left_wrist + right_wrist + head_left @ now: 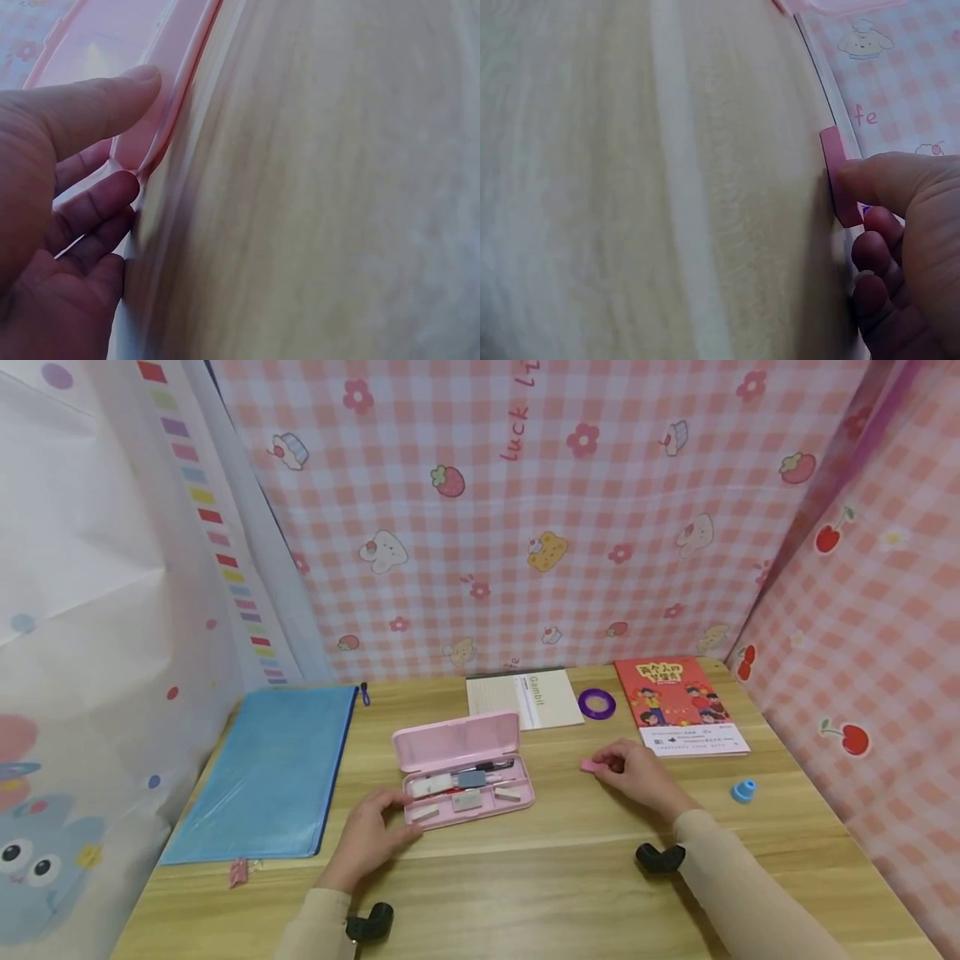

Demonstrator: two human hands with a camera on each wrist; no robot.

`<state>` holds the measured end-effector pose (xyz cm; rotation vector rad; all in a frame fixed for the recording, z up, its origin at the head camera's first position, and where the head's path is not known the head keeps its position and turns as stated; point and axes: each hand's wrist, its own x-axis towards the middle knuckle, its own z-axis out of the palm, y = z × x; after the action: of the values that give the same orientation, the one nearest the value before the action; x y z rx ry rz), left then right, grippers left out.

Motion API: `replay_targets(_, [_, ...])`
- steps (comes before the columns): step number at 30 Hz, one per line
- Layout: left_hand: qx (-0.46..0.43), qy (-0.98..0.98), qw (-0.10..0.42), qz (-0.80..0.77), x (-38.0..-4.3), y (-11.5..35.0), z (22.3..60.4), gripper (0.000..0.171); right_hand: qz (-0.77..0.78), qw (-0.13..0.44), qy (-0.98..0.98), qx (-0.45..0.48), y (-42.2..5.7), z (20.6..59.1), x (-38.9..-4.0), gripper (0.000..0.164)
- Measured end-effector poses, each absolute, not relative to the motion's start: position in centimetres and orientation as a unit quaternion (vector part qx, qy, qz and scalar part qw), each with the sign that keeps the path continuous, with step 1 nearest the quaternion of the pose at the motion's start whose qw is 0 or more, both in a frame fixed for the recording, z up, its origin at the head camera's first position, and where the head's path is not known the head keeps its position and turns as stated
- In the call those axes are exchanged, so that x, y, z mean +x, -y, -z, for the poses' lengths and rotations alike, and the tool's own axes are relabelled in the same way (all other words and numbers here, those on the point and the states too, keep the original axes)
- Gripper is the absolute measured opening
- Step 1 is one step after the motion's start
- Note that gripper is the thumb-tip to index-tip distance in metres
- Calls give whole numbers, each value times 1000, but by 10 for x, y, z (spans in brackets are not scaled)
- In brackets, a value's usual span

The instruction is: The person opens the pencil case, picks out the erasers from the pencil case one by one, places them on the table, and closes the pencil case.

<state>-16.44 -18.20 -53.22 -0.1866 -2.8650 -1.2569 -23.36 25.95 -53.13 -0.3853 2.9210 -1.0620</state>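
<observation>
An open pink pencil case stands mid-table with its lid tipped back. Pens, a white eraser and other small pieces lie inside. My left hand holds the case's left end; in the left wrist view the thumb reaches over the front rim while the fingers touch the end wall. To the right of the case, my right hand pinches a small pink bar-shaped eraser between thumb and fingers, close over the tabletop. The right wrist view shows the eraser with slanted ends.
A blue zip folder lies left, with a small pink item at its front edge. Behind the case are a notebook and a purple tape roll. A red book and a blue cone-shaped piece lie right.
</observation>
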Motion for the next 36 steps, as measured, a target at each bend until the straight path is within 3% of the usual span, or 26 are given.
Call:
replay_targets(7, [-58,912,5,406,-164,183,534,39,361,28,-927,-96,-260,532,-232,22])
replay_targets(36, [-57,913,5,404,-164,182,534,40,428,31,-901,-73,-265,536,-228,26])
